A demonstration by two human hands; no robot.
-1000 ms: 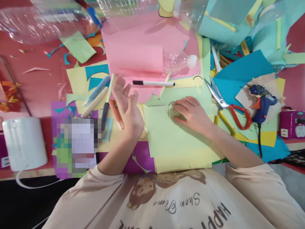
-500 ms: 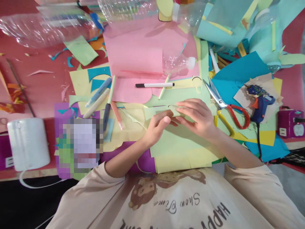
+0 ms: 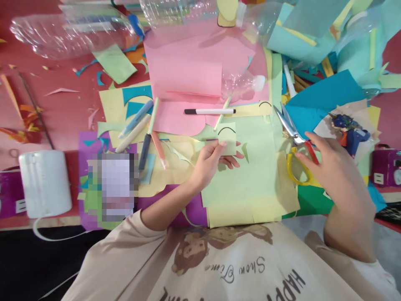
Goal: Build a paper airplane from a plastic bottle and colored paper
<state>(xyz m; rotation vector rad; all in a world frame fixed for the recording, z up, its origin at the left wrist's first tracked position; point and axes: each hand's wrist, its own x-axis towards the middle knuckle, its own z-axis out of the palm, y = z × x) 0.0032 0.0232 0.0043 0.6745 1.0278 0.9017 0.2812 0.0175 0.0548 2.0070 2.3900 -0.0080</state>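
My left hand [image 3: 208, 163] pinches a small pale-green paper piece [image 3: 230, 144] with a black curved line drawn on it. The thumb lies on its front, and the other fingers are behind and below it. At the right, my right hand [image 3: 332, 167] is over the scissors [image 3: 294, 133], thumb and forefinger apart on either side of the red handle. Its other fingers are hidden under the palm. The scissors' blades are spread, and a yellow handle loop [image 3: 290, 167] shows beside the red one. Under both hands lie light-green sheets [image 3: 253, 175].
A black-capped white marker [image 3: 209, 111] lies ahead of my left hand. A blue glue gun [image 3: 354, 140] rests on paper beyond my right hand. Coloured pens [image 3: 136, 119], paper scraps and clear plastic bottles [image 3: 75, 35] crowd the table. A white case [image 3: 45, 184] is at far left.
My right hand has let go of the paper piece and moved right to the scissors. My left hand keeps the piece, whose drawn curve now faces up. A small green sliver now lies beside it.
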